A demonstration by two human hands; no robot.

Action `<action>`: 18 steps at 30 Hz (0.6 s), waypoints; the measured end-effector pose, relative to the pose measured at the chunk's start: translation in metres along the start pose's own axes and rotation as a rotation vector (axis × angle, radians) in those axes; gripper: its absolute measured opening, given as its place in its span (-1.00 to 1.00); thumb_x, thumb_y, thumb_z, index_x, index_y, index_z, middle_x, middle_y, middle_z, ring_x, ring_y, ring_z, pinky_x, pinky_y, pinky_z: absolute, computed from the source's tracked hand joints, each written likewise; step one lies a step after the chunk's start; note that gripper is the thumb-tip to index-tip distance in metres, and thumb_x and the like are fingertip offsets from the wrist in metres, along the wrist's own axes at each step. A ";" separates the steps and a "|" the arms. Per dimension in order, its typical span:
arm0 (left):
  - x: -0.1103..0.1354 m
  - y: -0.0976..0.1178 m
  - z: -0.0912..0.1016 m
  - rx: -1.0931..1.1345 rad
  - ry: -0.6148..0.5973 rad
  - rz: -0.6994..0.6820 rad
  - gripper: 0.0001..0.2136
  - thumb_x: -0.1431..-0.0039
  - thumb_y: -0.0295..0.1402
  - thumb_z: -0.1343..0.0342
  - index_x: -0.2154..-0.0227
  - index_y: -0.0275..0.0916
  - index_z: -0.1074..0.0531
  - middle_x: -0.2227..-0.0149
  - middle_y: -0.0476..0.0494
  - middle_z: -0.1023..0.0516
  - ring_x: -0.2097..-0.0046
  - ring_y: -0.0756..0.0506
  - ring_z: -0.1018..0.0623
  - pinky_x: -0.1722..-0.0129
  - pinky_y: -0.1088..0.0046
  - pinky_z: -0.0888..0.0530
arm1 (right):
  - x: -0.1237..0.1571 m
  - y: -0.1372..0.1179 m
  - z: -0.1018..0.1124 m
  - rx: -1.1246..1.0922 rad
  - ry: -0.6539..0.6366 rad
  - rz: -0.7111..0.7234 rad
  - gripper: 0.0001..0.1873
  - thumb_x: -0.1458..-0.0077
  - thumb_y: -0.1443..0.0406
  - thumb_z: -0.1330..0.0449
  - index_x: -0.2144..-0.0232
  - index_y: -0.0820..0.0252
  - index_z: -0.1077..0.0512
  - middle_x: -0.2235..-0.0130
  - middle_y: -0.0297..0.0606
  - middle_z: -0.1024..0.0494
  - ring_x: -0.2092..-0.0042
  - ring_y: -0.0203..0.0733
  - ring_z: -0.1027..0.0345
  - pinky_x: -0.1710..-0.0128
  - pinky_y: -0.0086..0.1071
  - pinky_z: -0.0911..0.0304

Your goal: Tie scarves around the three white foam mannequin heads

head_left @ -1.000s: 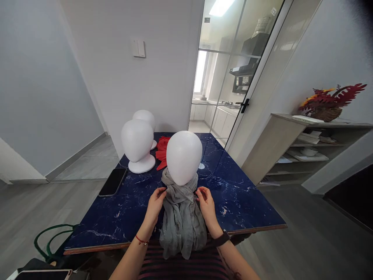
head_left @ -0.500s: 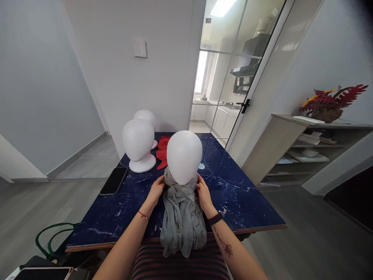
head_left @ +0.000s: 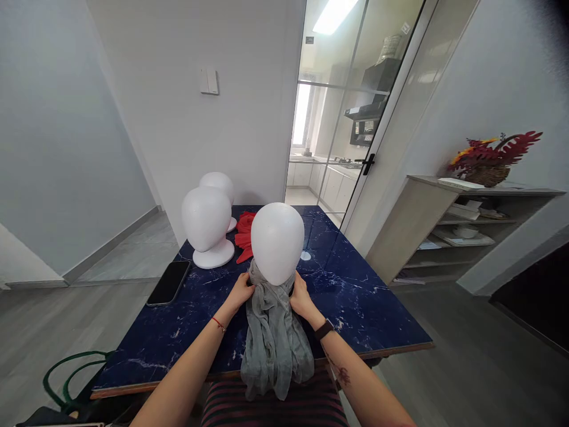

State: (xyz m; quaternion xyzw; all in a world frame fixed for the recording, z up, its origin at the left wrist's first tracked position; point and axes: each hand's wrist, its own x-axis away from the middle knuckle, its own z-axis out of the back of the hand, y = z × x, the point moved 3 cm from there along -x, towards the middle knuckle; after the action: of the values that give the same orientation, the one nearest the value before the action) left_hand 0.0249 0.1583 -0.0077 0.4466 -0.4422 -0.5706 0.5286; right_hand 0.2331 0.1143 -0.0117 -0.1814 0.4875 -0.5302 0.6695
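Note:
A white foam mannequin head (head_left: 278,240) stands near the front of the table. Round its neck is wrapped a grey scarf (head_left: 274,344), whose loose ends hang down over the front edge. My left hand (head_left: 242,289) grips the scarf at the left side of the neck, thumb and fingers closed on the cloth. On the other side my right hand (head_left: 303,298) pinches the scarf with its thumb toward me; its fingertips are partly hidden behind the fabric.
Two more mannequin heads, a nearer one (head_left: 207,219) and a farther one (head_left: 217,181), stand at the back left. Beside them lies a red cloth (head_left: 244,234). A phone (head_left: 169,283) rests on the left of the blue marbled table (head_left: 360,308). Right of it is a shelf unit (head_left: 395,228).
Both hands stay at the scarf's neck wrap; the right hand has shifted slightly inward and down over the cloth. The whole view has moved a little.

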 end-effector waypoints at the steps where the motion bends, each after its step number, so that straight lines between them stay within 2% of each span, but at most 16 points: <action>1: 0.001 0.001 -0.002 -0.003 0.008 -0.002 -0.75 0.32 -0.57 -0.11 0.46 -0.27 -0.52 0.32 -0.14 -0.49 0.13 -0.21 -0.43 0.02 0.24 -0.31 | 0.001 0.000 -0.001 0.029 0.016 0.005 -0.32 0.18 0.32 -0.20 -0.08 0.23 -0.27 -0.07 0.01 -0.40 -0.09 0.07 -0.25 -0.08 -0.05 -0.15; 6: 0.005 0.009 -0.013 -0.020 0.066 0.001 -0.77 0.31 -0.57 -0.10 0.47 -0.26 -0.49 0.34 -0.10 -0.43 0.11 -0.18 -0.39 -0.01 0.26 -0.27 | 0.004 0.003 -0.001 0.096 0.086 0.025 -0.43 0.12 0.34 -0.11 -0.03 0.23 -0.28 -0.01 -0.03 -0.44 -0.01 0.03 -0.30 -0.01 -0.07 -0.20; 10: 0.006 0.024 -0.026 -0.035 0.061 -0.017 -0.80 0.28 -0.58 -0.07 0.49 -0.26 -0.46 0.31 -0.11 -0.39 0.10 -0.17 -0.38 0.00 0.30 -0.27 | 0.003 0.007 0.010 0.112 0.126 0.016 -0.49 0.13 0.34 -0.10 0.03 0.24 -0.29 0.03 -0.03 -0.45 0.02 0.02 -0.32 0.01 -0.09 -0.19; 14: -0.008 0.044 -0.050 -0.054 0.022 -0.050 -0.80 0.26 -0.59 -0.07 0.48 -0.27 -0.44 0.30 -0.14 -0.37 0.11 -0.17 -0.38 0.01 0.31 -0.28 | -0.014 0.011 0.039 0.120 0.151 0.019 -0.47 0.17 0.31 -0.15 0.05 0.25 -0.28 0.03 -0.01 -0.44 0.02 0.04 -0.31 -0.01 -0.08 -0.17; 18: -0.042 0.064 -0.090 -0.076 -0.012 -0.083 -0.83 0.25 -0.58 -0.08 0.49 -0.29 -0.43 0.30 -0.18 -0.38 0.10 -0.19 -0.37 0.01 0.32 -0.28 | -0.046 0.024 0.080 0.072 0.125 -0.002 -0.51 0.19 0.29 -0.17 0.12 0.25 -0.31 0.11 -0.05 -0.49 0.10 0.01 -0.36 0.06 -0.13 -0.23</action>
State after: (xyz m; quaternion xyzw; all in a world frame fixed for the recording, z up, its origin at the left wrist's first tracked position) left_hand 0.1282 0.1941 0.0378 0.4405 -0.4046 -0.6111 0.5185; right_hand 0.3154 0.1423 0.0281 -0.1243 0.5088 -0.5584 0.6433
